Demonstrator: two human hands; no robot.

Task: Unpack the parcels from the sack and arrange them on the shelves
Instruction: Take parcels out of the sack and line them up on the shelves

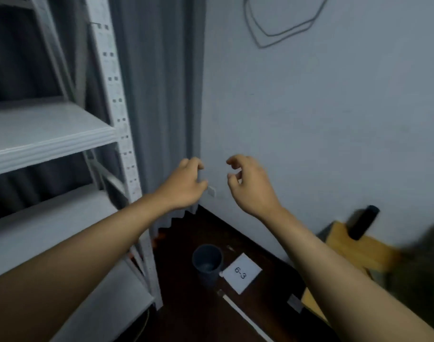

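A white metal shelf unit (50, 134) fills the left side, its boards bare where they show. My left hand (184, 186) and my right hand (250, 186) are both raised in front of me, to the right of the shelf post, fingers loosely curled and holding nothing. They hang in the air before the grey curtain and the wall. No parcel shows in view. A blurred dark shape (423, 267) at the right edge cannot be identified.
A grey curtain (159, 95) hangs beside the shelf post. On the dark floor stand a grey cup (207, 264) and a white card marked 6-3 (242, 272). A yellow-brown board (354, 245) with a black cylinder (363, 222) lies at the right by the wall.
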